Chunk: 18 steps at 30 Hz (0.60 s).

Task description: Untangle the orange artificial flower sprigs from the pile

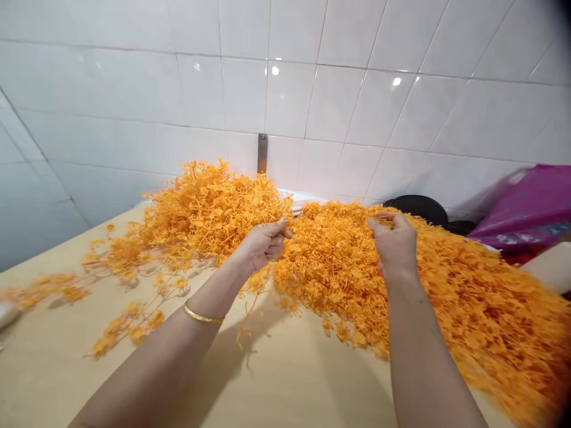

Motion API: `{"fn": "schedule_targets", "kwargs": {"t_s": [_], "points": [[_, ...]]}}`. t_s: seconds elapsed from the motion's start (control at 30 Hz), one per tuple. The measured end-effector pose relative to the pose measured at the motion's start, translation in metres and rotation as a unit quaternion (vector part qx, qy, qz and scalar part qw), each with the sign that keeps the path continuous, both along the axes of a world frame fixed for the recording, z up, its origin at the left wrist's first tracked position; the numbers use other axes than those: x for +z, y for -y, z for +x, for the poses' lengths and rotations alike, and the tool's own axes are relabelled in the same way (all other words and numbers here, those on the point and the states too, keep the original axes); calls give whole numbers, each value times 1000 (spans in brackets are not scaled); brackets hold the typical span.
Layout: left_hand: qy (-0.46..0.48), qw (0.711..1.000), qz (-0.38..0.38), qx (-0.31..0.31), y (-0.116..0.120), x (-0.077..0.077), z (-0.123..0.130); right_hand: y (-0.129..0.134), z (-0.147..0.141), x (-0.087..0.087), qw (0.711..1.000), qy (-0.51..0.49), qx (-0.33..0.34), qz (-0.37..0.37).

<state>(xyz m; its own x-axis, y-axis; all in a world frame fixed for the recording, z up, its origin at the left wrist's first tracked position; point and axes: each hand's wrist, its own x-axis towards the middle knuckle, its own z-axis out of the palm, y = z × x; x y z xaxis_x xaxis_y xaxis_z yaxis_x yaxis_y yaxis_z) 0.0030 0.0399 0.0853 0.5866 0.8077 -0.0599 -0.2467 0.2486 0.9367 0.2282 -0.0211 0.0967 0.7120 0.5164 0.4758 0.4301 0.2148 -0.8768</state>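
I see a person's two bare hands over a bench [294, 374] with a heap of orange sprigs [330, 255] on it. The heap spreads from the left of the frame, through the middle, down to the lower right corner. It looks like lots of tiny curly flowers.

The left hand [267, 242] is in the middle of the frame, in front of the heap. Its grip is together, thumb on finger, with the other fingers curled in. I can't tell if a thin stem is pinched there. A gold bangle [203, 317] goes around that wrist.

The right hand [396, 244] is right of the middle, in front of the orange bits. Its thumb and fingers are near each other, but I can't tell if that grip is on something.

A few loose sprigs [129, 324] lie at the lower left of the frame. A black round thing [419, 208] and a shiny purple thing [517, 202] sit at the right, behind the heap. White tiles [289, 101] cover the wall across the top.
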Motion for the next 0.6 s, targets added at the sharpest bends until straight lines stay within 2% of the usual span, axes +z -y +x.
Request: {"fn": "schedule_targets", "kwargs": {"t_s": [0.07,0.13,0.23,0.33,0.43,0.6], "points": [[10,1000,2,3,-2,11,-8,-5,-7,-6,991,106,3,-80],[17,1000,15,5,-4,26,-17,-7,-12,-8,979,165,-14,-121],[18,999,34,13,-5,49,-27,-5,-17,-6,972,198,-35,-119],[7,999,36,19,0,68,-32,-1,-18,0,972,211,-14,-98],[-4,999,40,21,6,77,-32,4,-21,6,977,189,18,-100],[-33,998,54,12,8,79,-28,19,-29,17,966,180,96,-156]]}}
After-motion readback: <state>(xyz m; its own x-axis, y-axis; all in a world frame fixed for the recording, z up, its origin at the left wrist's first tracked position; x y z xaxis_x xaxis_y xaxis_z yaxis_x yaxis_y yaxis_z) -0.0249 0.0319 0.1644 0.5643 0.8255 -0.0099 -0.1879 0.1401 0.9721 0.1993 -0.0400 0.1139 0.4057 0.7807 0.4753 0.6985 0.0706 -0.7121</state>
